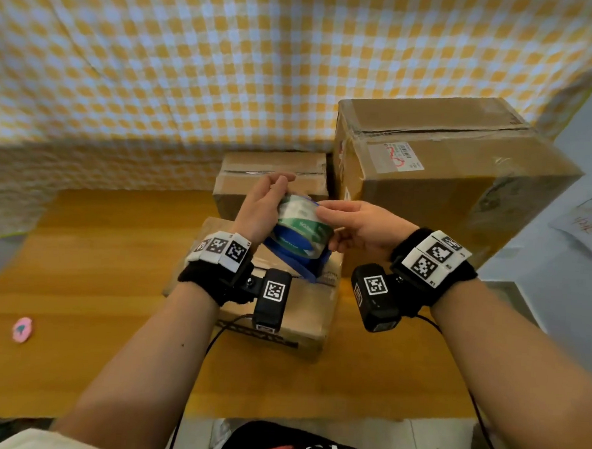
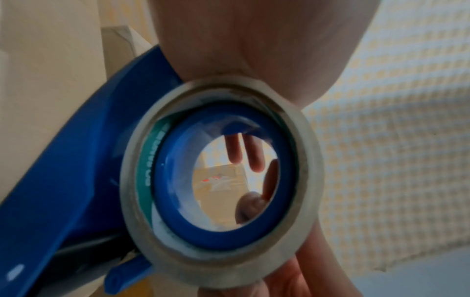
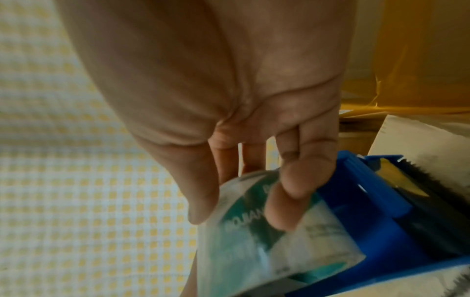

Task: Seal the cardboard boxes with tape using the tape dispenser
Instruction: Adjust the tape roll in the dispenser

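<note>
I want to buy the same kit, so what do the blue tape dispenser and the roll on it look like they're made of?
Tape dispenser: apparently moulded plastic, given its uniform blue colour, faint sheen and ribbed edges. Tape roll: seemingly clear glossy film, since the green printed core shows through it.

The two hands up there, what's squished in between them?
In the head view, the blue tape dispenser with its clear tape roll sits between the left hand and right hand. Both hold it above the small cardboard box.

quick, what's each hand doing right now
Left hand: holding the tape dispenser.
Right hand: fingers pinching the tape roll.
</note>
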